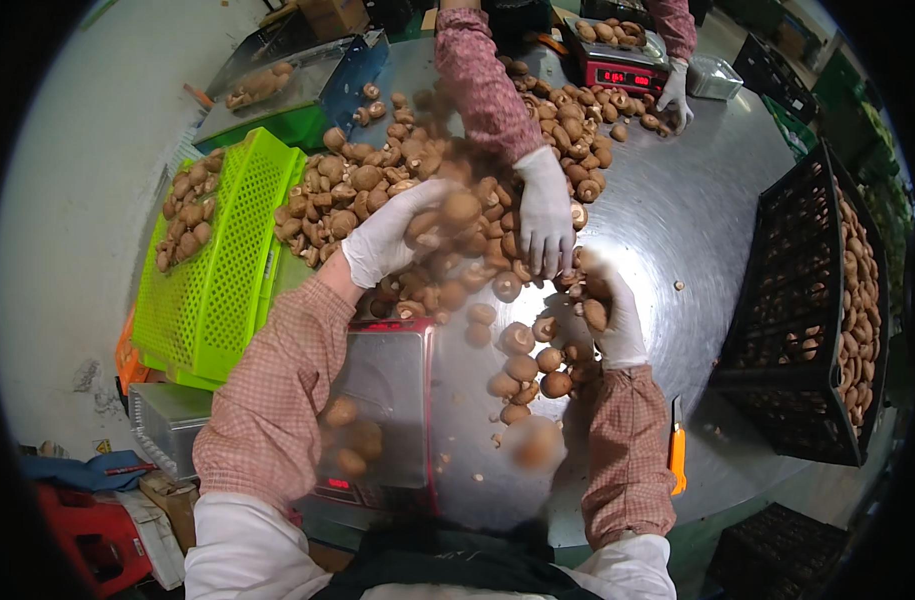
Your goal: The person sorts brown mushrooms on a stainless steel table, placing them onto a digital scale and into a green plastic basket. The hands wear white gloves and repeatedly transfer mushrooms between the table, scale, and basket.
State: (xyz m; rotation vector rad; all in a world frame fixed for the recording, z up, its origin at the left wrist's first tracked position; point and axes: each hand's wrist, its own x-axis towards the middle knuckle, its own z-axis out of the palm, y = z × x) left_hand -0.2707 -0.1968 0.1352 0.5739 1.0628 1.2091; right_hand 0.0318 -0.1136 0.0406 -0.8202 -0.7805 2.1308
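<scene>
My left hand [386,234], in a white glove, is closed around brown shiitake mushrooms [459,210] above the pile. Its fingertips are partly hidden behind them. My right hand [622,321], gloved too, holds at least one mushroom [595,315] near the pile's right edge; its thumb area is blurred. Between my arms, several loose mushrooms [521,367] lie on the steel table [465,420]. Below my left forearm is a red digital scale [393,412] with a few mushrooms [351,461] on its pan. A large mushroom pile [367,178] spreads beyond my hands.
Across the table, a co-worker's gloved hand [545,202] reaches into the pile; the other [676,94] is beside a second scale [622,75]. Green baskets [224,262] stand left, a black crate [784,322] of mushrooms right. An orange utility knife [678,457] lies by my right sleeve, blade exposed.
</scene>
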